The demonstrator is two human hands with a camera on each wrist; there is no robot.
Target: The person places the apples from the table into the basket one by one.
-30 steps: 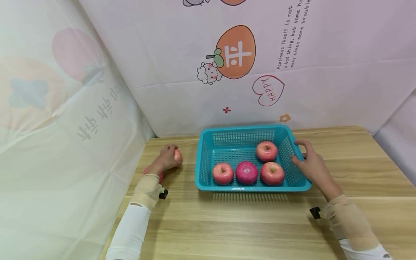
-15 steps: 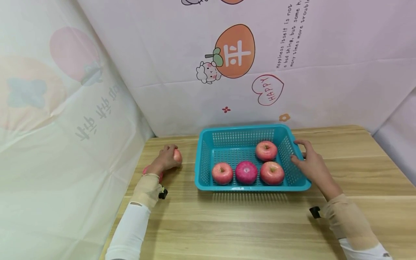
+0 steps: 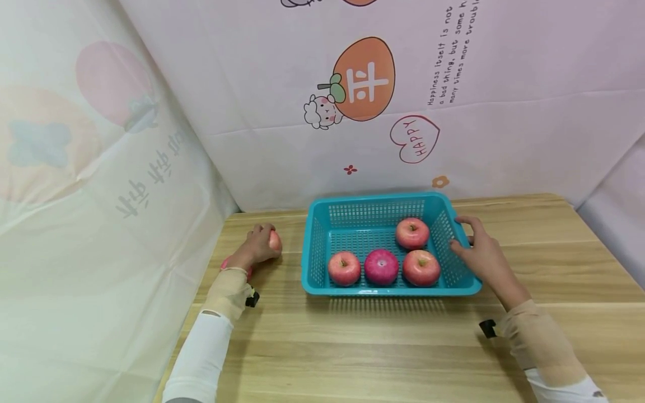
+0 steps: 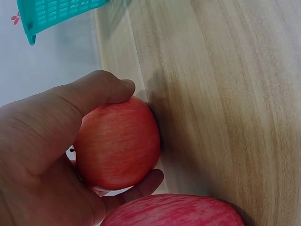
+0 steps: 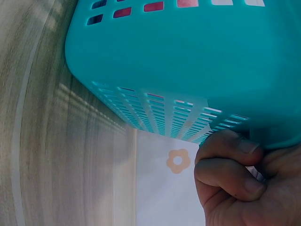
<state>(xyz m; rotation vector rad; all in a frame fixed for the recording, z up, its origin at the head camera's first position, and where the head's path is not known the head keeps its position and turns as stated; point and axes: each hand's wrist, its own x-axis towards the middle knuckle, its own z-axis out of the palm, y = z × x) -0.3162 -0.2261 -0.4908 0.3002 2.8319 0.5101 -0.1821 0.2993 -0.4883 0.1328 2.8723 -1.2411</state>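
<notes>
On the left of the table, my left hand (image 3: 256,244) grips a red apple (image 4: 117,143), thumb on one side and fingers round the other. A darker pinkish-red apple (image 4: 174,212) lies close to it, mostly hidden under the wrist in the head view. My right hand (image 3: 485,257) holds the right rim of a turquoise plastic basket (image 3: 393,291), thumb inside and curled fingers outside. Inside the basket, a row along the near side has a light red apple (image 3: 345,268), a magenta apple (image 3: 381,267) and another light red apple (image 3: 421,268). One more apple (image 3: 412,233) sits behind at the right.
The wooden table (image 3: 353,347) has bare surface in front of the basket. A white printed cloth (image 3: 262,151) hangs behind the table's back edge, and a second cloth (image 3: 101,268) hangs along the left side.
</notes>
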